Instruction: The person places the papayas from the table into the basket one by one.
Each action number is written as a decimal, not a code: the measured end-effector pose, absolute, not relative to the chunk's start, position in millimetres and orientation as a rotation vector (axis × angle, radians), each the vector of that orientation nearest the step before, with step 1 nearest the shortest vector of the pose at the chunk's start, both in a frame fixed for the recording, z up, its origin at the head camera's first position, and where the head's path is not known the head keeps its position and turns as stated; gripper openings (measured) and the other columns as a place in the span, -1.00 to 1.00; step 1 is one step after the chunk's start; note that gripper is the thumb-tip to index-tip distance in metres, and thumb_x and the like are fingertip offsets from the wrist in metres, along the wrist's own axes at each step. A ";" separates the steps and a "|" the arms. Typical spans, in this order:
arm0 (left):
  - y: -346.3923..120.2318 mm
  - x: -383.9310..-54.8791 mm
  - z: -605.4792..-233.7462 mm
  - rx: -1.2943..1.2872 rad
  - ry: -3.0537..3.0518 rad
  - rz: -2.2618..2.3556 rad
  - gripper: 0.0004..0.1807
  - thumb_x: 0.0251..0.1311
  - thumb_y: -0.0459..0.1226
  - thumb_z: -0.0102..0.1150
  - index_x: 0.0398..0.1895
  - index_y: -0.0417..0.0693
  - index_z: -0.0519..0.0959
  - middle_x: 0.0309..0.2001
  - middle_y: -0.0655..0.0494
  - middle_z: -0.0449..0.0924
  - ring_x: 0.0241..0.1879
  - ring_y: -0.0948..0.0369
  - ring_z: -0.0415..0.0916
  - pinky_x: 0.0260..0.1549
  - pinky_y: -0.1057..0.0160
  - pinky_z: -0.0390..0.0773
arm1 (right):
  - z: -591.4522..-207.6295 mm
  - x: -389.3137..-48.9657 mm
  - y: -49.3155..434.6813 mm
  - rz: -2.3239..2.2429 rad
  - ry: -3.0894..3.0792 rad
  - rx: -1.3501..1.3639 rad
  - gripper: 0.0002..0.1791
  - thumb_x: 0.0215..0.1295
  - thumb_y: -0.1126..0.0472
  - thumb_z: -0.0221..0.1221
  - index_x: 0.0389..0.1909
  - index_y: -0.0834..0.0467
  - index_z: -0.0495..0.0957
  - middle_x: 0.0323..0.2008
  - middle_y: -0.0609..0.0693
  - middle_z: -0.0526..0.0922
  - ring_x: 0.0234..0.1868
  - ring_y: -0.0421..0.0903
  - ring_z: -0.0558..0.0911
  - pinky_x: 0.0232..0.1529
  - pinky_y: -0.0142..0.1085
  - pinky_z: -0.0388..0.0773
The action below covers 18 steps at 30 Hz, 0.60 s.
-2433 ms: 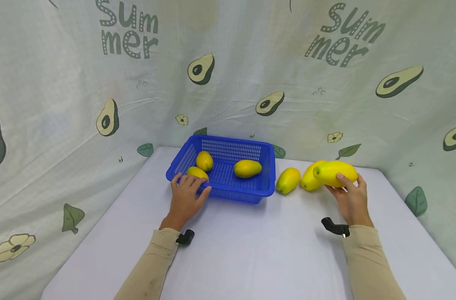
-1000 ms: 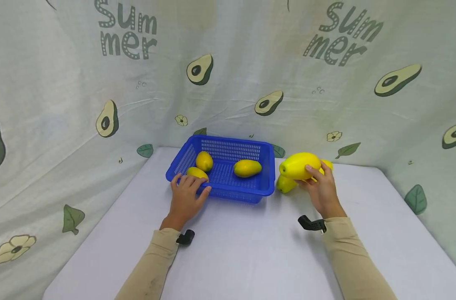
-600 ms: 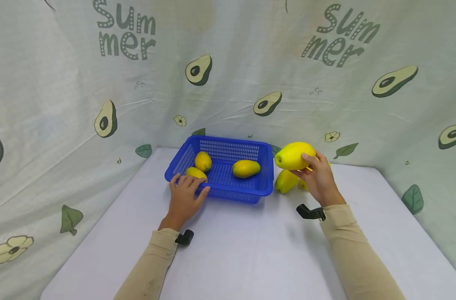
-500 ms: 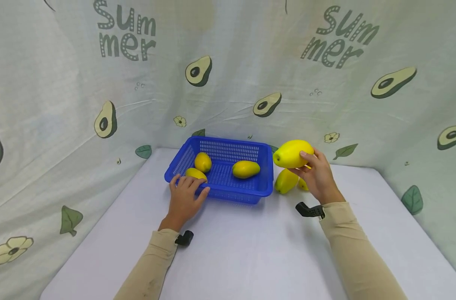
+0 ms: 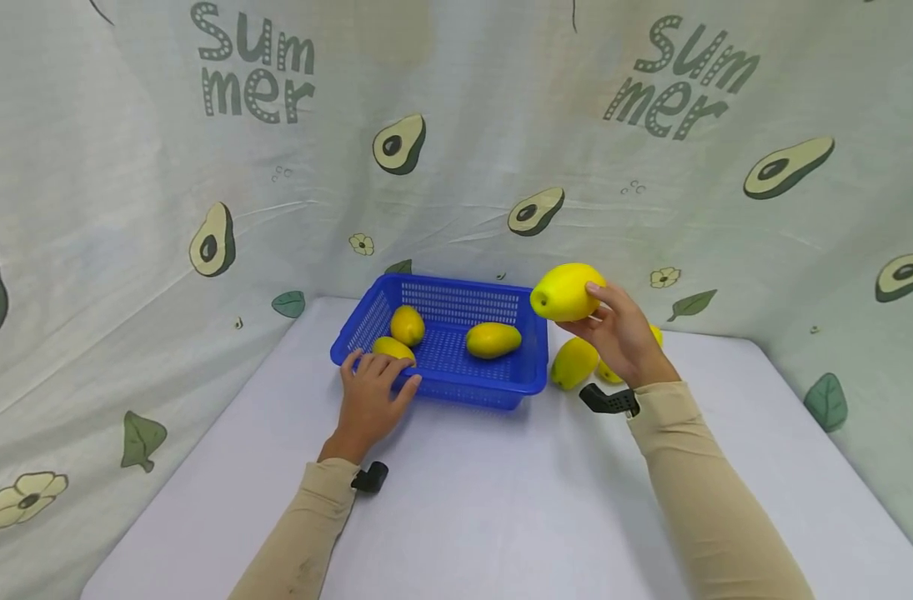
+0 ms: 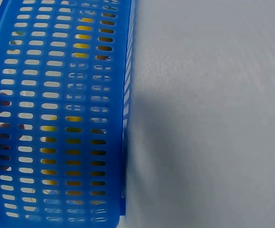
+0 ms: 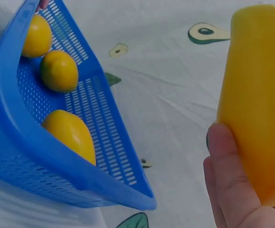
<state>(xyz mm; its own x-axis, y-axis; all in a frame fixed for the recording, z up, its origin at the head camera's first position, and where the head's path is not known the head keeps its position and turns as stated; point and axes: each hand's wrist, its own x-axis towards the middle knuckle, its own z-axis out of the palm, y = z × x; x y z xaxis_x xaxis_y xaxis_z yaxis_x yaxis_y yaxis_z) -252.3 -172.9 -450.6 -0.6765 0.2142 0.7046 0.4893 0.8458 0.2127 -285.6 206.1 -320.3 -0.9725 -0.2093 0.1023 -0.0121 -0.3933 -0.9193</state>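
In the head view my right hand (image 5: 614, 329) holds a yellow papaya (image 5: 569, 292) in the air by the right rim of a blue plastic basket (image 5: 464, 387). Its thumb lies on the near side, the other fingers beneath and behind. The right wrist view shows this papaya (image 7: 258, 95) large and close, with the fingers (image 7: 230, 175) against it. My left hand (image 5: 369, 404) grips the basket's near-left rim, fingertips over the edge. Inside the basket lie three yellow papayas, one at the right (image 5: 494, 340), one at the back left (image 5: 407, 326), and one partly hidden by the left fingers (image 5: 394, 348).
Right of the basket, a papaya (image 5: 574, 363) lies on the white table (image 5: 486, 500), close to the basket wall. Another papaya (image 5: 609, 373) beside it is mostly hidden behind the right hand. A printed cloth (image 5: 456, 167) hangs behind and along both sides.
My right hand has lifted the papaya from the right and carried it left and up to the basket's right rim. The left hand keeps its place on the basket.
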 end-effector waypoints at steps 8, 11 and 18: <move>-175.0 -252.5 -450.0 -0.508 -2.310 -0.506 -0.61 0.36 0.02 0.16 0.03 -0.04 0.66 -0.11 0.02 0.61 0.06 -0.02 0.43 0.35 -0.25 -0.06 | -311.2 -296.7 194.9 -2.482 1.692 -0.303 -0.38 0.45 -0.01 0.17 0.42 0.04 0.23 0.32 0.17 0.25 0.16 0.17 0.53 0.22 -0.07 0.49; -176.3 -253.4 -450.8 -0.506 -2.306 -0.502 -0.62 0.36 0.02 0.17 0.03 -0.04 0.66 -0.11 0.03 0.61 0.06 -0.02 0.43 0.35 -0.24 -0.06 | -308.5 -301.6 189.3 -2.462 1.713 -0.313 -0.38 0.44 -0.02 0.18 0.42 0.06 0.24 0.31 0.17 0.26 0.14 0.18 0.53 0.21 -0.06 0.49; -177.0 -254.4 -453.3 -0.512 -2.322 -0.489 -0.60 0.39 0.04 0.11 0.04 -0.03 0.66 -0.09 0.03 0.61 0.07 -0.02 0.43 0.36 -0.23 -0.07 | -302.7 -310.4 179.3 -2.416 1.714 -0.310 -0.35 0.45 -0.03 0.17 0.45 0.02 0.20 0.32 0.17 0.25 0.15 0.20 0.53 0.24 0.01 0.45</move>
